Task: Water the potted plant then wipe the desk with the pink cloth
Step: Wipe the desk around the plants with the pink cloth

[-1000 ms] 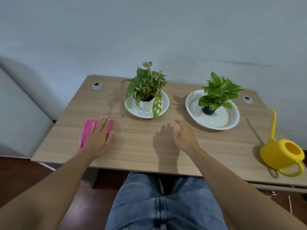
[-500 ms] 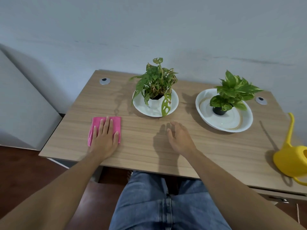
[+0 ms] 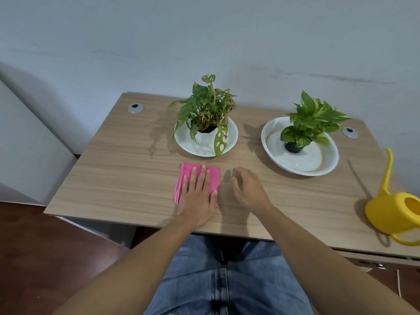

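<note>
On the wooden worktop (image 3: pixel 127 178), near its front edge and about midway along it, a folded pink cloth (image 3: pixel 189 173) is pressed flat under the left hand (image 3: pixel 198 196). That hand is laid palm down with its fingers stretched forward and slightly spread; nothing is gripped, the cloth is only covered and held down. Pink fabric is seen beyond the fingertips and along the left side of the hand.

Just beside the cloth, to its right, the right hand (image 3: pixel 248 189) is held loosely open, thumb side up, with the fingers gently curled and nothing in it. Whether its edge is touching the worktop cannot be told.

Behind the cloth, a white dish (image 3: pixel 229 137) is seen with a potted plant (image 3: pixel 208 110) of perforated, partly browned leaves in a white pot. To the right, well apart from it, a wider white dish (image 3: pixel 318 164) carries a second potted plant (image 3: pixel 312 121) with variegated green leaves in a small black pot; brownish rings are marked on the dish's inner surface.

At the right end of the worktop, a yellow watering can (image 3: pixel 393 212) is set upright, its long spout pointed toward the back. Two grey cable grommets are fitted near the rear corners, one at the left (image 3: pixel 136 108) and one at the right (image 3: pixel 350 132). Blue jeans (image 3: pixel 222 285) are visible below the worktop's front edge.
</note>
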Action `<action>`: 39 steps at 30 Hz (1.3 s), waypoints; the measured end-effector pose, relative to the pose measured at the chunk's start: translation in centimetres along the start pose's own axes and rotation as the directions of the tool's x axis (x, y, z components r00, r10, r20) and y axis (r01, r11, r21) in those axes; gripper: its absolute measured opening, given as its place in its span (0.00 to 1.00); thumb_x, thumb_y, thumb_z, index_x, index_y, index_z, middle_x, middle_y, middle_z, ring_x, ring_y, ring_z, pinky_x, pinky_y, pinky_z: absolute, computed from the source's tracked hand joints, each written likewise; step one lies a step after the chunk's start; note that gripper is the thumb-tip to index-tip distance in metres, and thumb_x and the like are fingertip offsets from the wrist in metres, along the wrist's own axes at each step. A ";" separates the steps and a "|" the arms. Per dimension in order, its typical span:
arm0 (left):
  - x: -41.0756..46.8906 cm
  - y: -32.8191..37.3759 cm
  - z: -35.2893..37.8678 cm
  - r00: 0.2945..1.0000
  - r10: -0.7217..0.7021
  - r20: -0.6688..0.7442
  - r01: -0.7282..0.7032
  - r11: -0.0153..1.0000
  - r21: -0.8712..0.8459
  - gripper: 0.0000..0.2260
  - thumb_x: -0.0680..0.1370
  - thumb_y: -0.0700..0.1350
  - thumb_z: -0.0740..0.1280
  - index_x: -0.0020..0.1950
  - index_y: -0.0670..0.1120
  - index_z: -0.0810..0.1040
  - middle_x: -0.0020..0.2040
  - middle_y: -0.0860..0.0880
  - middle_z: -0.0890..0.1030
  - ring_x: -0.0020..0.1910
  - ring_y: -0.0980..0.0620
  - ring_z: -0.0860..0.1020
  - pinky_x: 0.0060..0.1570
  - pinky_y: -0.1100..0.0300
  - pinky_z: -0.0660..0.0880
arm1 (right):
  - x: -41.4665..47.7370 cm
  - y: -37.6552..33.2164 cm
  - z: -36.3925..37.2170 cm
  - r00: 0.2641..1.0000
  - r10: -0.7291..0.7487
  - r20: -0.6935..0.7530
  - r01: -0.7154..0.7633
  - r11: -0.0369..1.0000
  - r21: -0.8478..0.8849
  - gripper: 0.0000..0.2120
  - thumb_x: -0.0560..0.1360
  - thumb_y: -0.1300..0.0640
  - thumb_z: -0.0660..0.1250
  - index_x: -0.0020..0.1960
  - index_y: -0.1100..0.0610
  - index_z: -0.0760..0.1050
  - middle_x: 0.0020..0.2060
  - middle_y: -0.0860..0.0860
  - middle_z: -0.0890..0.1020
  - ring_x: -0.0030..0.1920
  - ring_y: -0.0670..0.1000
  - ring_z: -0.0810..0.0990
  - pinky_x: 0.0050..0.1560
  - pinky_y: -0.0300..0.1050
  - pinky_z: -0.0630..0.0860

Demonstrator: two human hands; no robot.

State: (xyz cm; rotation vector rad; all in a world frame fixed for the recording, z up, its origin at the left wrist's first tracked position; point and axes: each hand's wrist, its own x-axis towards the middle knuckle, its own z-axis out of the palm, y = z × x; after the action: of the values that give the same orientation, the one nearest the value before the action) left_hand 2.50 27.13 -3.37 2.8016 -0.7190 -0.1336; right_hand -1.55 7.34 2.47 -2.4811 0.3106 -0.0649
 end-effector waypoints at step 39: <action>3.3 -10.8 -2.2 0.992 0.009 -0.124 -0.009 1.000 0.003 0.31 0.90 0.57 0.51 0.91 0.46 0.54 0.91 0.51 0.52 0.90 0.53 0.46 0.88 0.49 0.46 | 3.4 -1.5 7.1 0.945 -0.275 0.176 0.322 0.875 -0.361 0.30 0.90 0.42 0.43 0.89 0.51 0.47 0.88 0.45 0.50 0.87 0.45 0.43 0.86 0.56 0.49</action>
State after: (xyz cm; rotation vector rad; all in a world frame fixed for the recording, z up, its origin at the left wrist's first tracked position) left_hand 10.70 35.18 -4.16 2.7794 -0.7024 0.0435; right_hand 2.95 11.82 -2.40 -2.8922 -0.1324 0.0196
